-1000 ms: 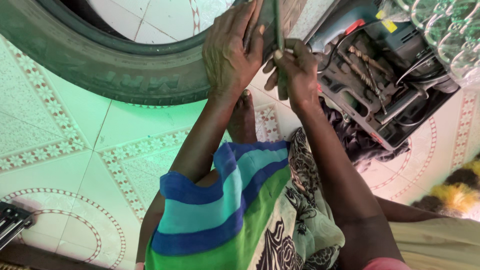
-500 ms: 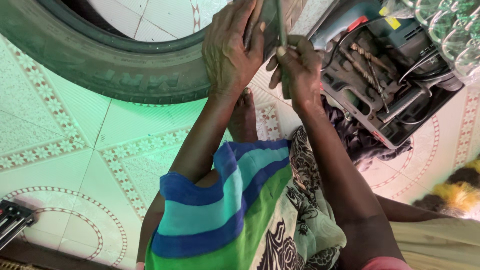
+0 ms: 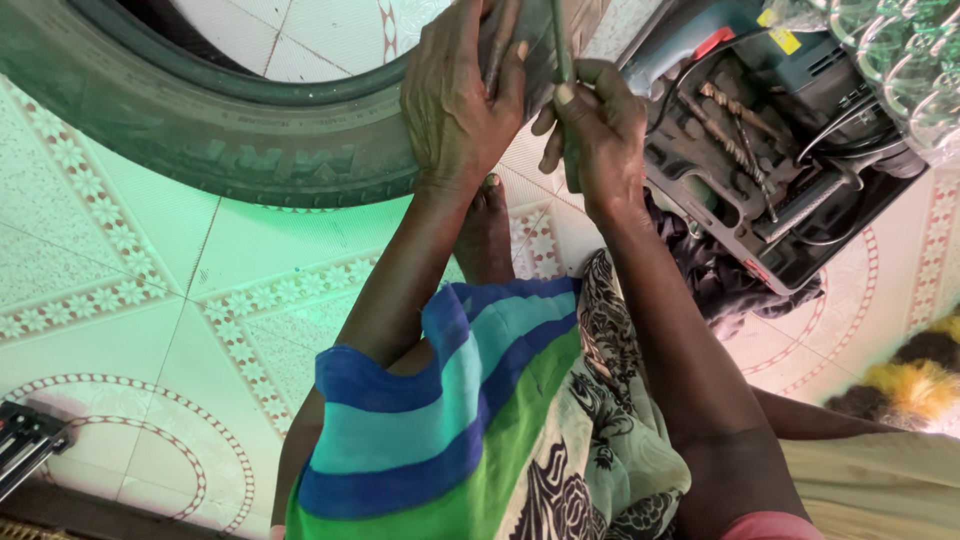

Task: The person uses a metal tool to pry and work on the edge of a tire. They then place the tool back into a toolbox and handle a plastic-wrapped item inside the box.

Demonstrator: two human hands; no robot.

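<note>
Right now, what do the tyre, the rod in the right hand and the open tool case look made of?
Tyre: black rubber, matte, with moulded raised sidewall lettering. Rod in the right hand: probably metal, dull grey, thin and straight. Tool case: looks like dark moulded plastic with shaped recesses holding twisted drill bits, likely steel, brownish.

We see small shifts only. Our right hand (image 3: 598, 135) has edged a little lower in the upper middle of the frame, its grip sliding down the thin dark tool (image 3: 560, 45), so that more of the shaft now stands clear above the thumb. Our left hand (image 3: 460, 100) has spread its fingers higher over the tyre (image 3: 210, 130) beside the tool. The open tool case (image 3: 790, 170) at upper right has drifted slightly downward in the frame as our head moved.
</note>
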